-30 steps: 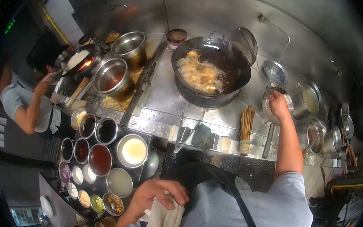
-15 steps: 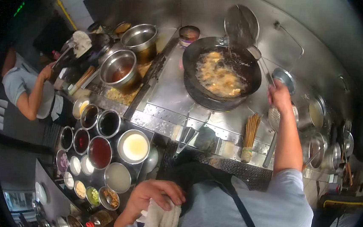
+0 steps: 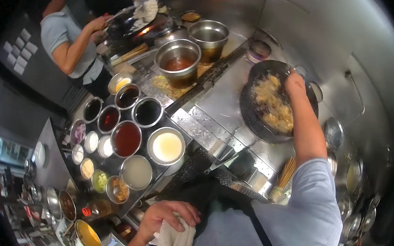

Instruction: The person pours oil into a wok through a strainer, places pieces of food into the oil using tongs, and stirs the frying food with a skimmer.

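Note:
My left hand [image 3: 174, 217] is closed on a white cloth [image 3: 176, 240] at the bottom centre, close to my body. My right hand [image 3: 295, 83] reaches over the upper right part of a large black wok [image 3: 250, 106], its fingers curled. What it grips is mostly hidden behind the hand. Golden pieces of food [image 3: 272, 101] bubble in the oil. A round strainer [image 3: 316, 91] is partly visible at the wok's right edge, behind my forearm. A bundle of thin sticks [image 3: 285, 172] stands below the wok.
Metal bowls of sauces and ingredients, including a white liquid [image 3: 167, 147], stand at the left. Two steel pots [image 3: 177, 62] sit beyond them. At the upper left a co-worker [image 3: 71, 43] holds another wok [image 3: 121, 27] near a flame. A hooked pipe [image 3: 356, 91] juts from the wall.
The view has swung left, so the wok sits further right. My right hand has moved from beside the ladle and strainer to over the wok. My left hand still grips the cloth.

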Available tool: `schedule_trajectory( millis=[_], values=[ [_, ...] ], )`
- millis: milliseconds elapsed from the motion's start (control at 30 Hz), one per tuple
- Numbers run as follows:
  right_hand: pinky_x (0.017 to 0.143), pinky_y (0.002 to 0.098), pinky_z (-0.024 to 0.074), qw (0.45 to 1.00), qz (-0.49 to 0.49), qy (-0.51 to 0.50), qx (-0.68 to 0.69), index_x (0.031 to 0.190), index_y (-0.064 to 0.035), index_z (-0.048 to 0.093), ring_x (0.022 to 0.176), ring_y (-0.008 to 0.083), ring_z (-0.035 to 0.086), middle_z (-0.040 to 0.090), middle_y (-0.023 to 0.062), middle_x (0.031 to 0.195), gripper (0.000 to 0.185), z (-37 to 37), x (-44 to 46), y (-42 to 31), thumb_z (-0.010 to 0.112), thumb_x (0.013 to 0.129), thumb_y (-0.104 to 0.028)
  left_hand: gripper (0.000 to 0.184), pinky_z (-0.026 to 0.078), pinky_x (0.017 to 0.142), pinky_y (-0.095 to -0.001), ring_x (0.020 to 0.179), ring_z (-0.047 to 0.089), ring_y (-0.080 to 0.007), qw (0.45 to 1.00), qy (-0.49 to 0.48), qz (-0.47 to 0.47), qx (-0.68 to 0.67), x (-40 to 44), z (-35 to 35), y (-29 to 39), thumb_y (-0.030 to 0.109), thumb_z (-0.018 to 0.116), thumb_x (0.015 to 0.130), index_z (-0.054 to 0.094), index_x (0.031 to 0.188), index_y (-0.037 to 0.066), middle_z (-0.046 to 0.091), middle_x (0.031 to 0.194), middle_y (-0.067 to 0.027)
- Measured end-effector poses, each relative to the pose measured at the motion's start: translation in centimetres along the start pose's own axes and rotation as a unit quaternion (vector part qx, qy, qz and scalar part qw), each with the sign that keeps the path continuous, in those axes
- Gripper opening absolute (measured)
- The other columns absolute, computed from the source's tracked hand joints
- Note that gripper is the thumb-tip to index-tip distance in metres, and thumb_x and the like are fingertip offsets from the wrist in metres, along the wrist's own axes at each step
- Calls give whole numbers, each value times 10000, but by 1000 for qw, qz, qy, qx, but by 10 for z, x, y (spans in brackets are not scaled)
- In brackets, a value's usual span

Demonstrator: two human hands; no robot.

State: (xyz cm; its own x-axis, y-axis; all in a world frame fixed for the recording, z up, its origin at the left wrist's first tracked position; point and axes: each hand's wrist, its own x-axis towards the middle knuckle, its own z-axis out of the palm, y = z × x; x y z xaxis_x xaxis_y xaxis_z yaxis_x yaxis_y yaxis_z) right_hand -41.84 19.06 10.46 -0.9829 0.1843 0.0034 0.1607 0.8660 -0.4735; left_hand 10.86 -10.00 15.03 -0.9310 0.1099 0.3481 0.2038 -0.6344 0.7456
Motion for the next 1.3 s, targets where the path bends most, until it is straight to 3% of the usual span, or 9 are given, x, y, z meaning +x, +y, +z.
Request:
schedule_trajectory(
  millis=[200,267,567,700,733,800,867,1133,1300],
  values=[
    [412,333,398,925,-32,-84,369,1043,-80,548,509,174,536,559,80,676,105,52,-32,-78,530,941,-99,137,469,926,-560,1018,628,-411,1000,-10,16,-13,-19,-13,5,131,663,895,727,980,44,658,1069,-233],
    [407,303,341,824,6,-170,540,928,-65,507,473,139,426,493,38,644,46,85,-42,-110,489,958,-95,143,468,928,-556,1018,628,-414,1000,14,15,-11,-26,-8,9,138,656,901,726,976,38,660,1072,-230],
    [475,281,478,675,49,-340,653,1066,60,588,616,179,565,626,137,875,281,188,-76,-181,541,1002,-210,288,484,876,-558,993,635,-421,995,14,62,83,-53,6,14,337,683,903,734,960,59,673,1042,-232],
    [890,447,581,550,137,-456,686,1512,3,106,1165,409,575,447,341,1349,731,153,-97,-184,542,1009,-300,369,483,935,-523,1080,613,-412,987,5,72,147,-72,24,4,370,702,881,732,1033,35,652,1133,-220],
    [979,463,528,628,72,-445,634,1525,2,105,1230,420,537,343,304,1472,754,152,-95,-170,537,1004,-332,371,481,946,-495,1104,609,-390,985,18,72,155,-78,30,-1,365,694,885,728,1044,31,649,1141,-209],
    [908,409,527,811,-28,-224,539,1345,72,470,1075,295,642,616,205,1251,529,165,-85,-139,513,1016,-340,374,476,938,-484,1111,607,-378,986,57,99,123,-87,50,-6,369,691,893,726,1053,33,646,1140,-205],
    [901,386,523,820,-199,31,536,1224,61,591,1043,262,645,658,176,1198,384,134,-162,-131,472,1021,-243,399,478,912,-444,1086,618,-349,977,91,124,147,-96,66,-12,399,681,905,725,1057,32,647,1139,-200],
    [829,308,506,540,-618,-552,148,1150,-39,677,917,189,652,682,101,1001,226,96,-436,-82,605,942,-91,401,494,887,-402,1051,638,-321,956,153,166,186,-119,122,-28,382,704,892,722,1039,9,656,1114,-193],
    [854,304,502,548,-485,-681,-24,1213,-40,651,936,234,661,683,104,1041,305,184,-447,-2,614,944,-180,384,497,886,-400,1053,640,-321,948,160,184,203,-145,135,-24,367,707,893,722,1027,7,660,1108,-190]
  ],
)
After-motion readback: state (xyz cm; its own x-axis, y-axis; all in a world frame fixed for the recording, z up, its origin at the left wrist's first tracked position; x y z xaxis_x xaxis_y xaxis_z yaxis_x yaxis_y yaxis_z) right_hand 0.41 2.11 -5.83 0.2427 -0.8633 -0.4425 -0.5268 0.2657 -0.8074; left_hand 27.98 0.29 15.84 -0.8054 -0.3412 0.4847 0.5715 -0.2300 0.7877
